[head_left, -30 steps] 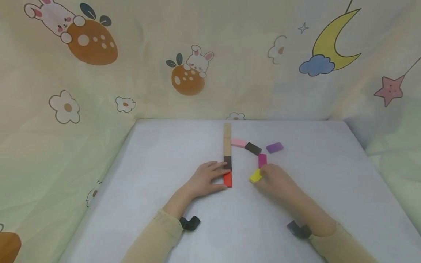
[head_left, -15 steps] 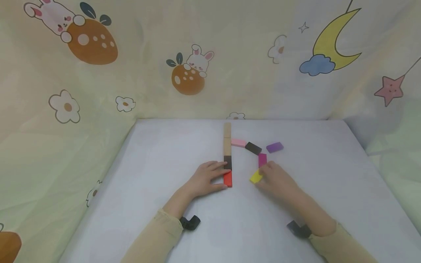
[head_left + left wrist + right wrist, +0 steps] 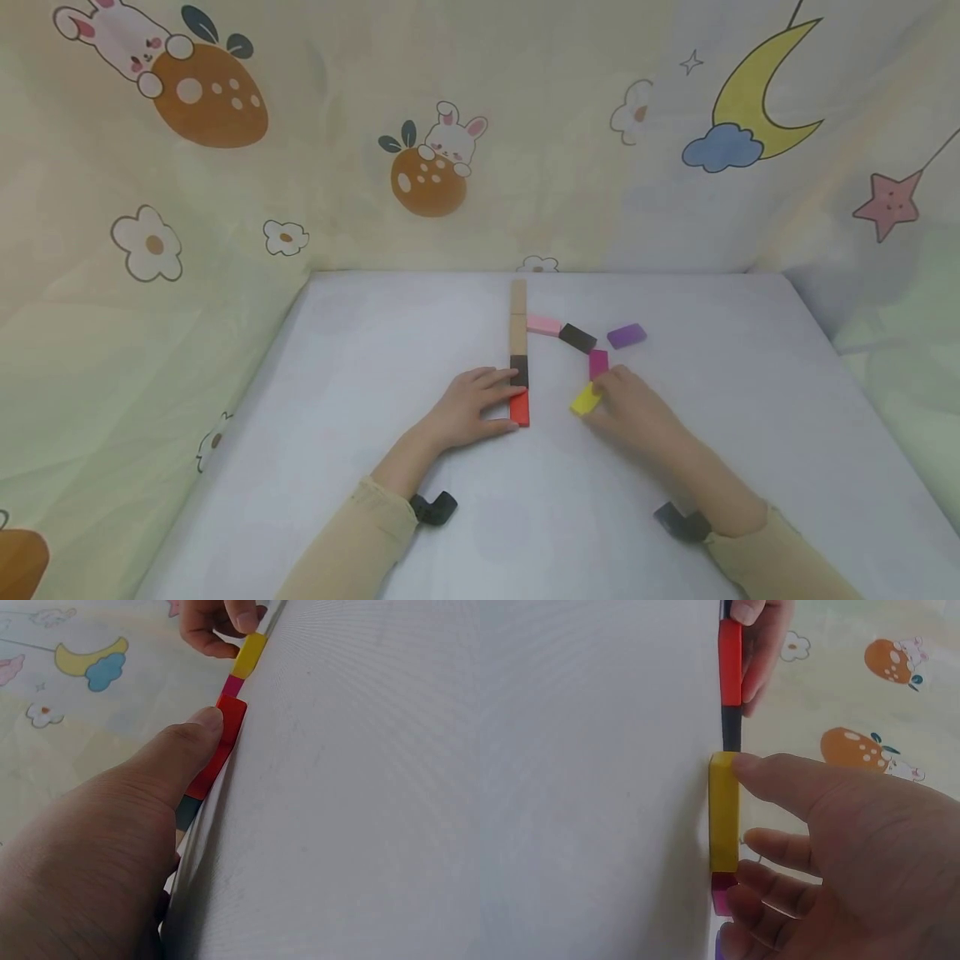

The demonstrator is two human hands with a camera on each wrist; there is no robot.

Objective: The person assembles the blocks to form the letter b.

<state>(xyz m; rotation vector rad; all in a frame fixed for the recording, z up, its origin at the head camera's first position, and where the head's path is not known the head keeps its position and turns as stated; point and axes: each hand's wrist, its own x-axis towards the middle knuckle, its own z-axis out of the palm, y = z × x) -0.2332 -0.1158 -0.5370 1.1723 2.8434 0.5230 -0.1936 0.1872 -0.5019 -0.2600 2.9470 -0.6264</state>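
Observation:
In the head view, my left hand lies beside a column of small blocks. Its thumb touches the near end of the red block, and its straight fingers reach over the red block and the dark block beyond it. My right hand pinches a yellow block between thumb and fingers. That block lies at a slant, its far end against the magenta block. The right wrist view shows my right thumb at one end of the yellow block, with fingers near the other end.
Two plain wooden blocks continue the column away from me. From it a pink block and a black block curve right toward the magenta one. A purple block lies apart on the white table. Printed cloth hangs behind.
My right hand has nudged the yellow block very slightly away from me and to the right. The left hand and the other blocks stay where they were.

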